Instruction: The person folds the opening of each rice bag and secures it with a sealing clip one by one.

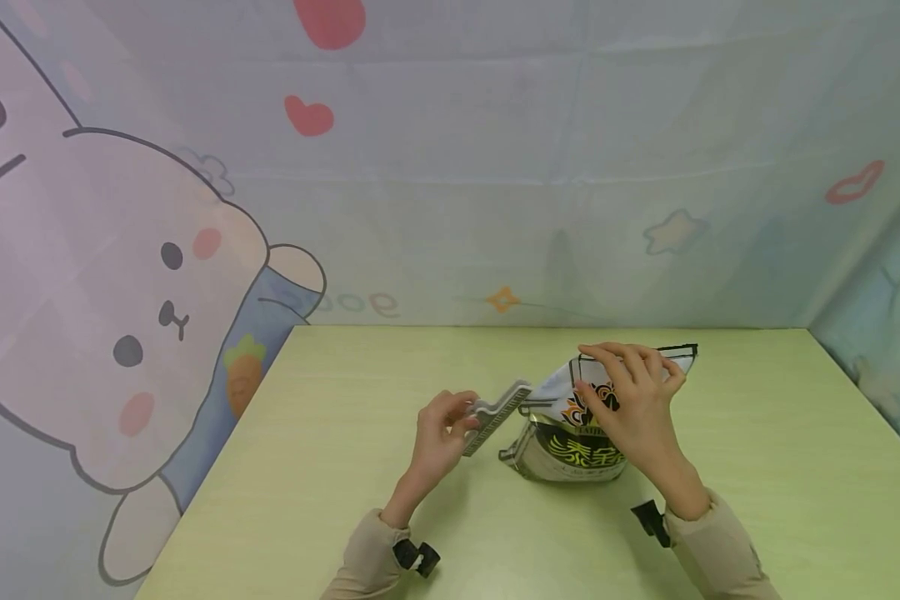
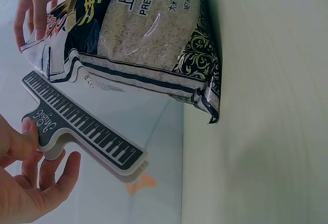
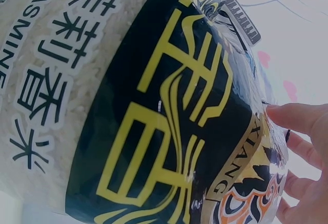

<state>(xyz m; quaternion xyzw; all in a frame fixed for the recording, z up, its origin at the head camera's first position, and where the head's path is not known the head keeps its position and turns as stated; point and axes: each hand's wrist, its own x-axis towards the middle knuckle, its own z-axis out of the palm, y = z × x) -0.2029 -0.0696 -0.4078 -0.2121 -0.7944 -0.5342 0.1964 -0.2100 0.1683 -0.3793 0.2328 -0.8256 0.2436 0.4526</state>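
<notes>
A clear plastic bag of jasmine rice (image 1: 570, 458) with black, gold and white print stands on the table, its upper part folded over to one side. My right hand (image 1: 640, 408) grips the folded top, the thumb on the near face and the fingers over the upper edge. To the left of the bag, my left hand (image 1: 438, 433) pinches a long grey clip (image 2: 84, 124) with a piano-key pattern and the word Music. The thumb presses the front tab of the clip and the fingers lie behind it. In the head view the clip slants upward, its far end close by the bag's left corner.
The pale yellow-green table (image 1: 307, 492) ends at a cloth backdrop (image 1: 450, 167) printed with a large rabbit, hearts and stars. A second printed cloth hangs along the right side. Black camera mounts (image 1: 417, 557) sit at both wrists.
</notes>
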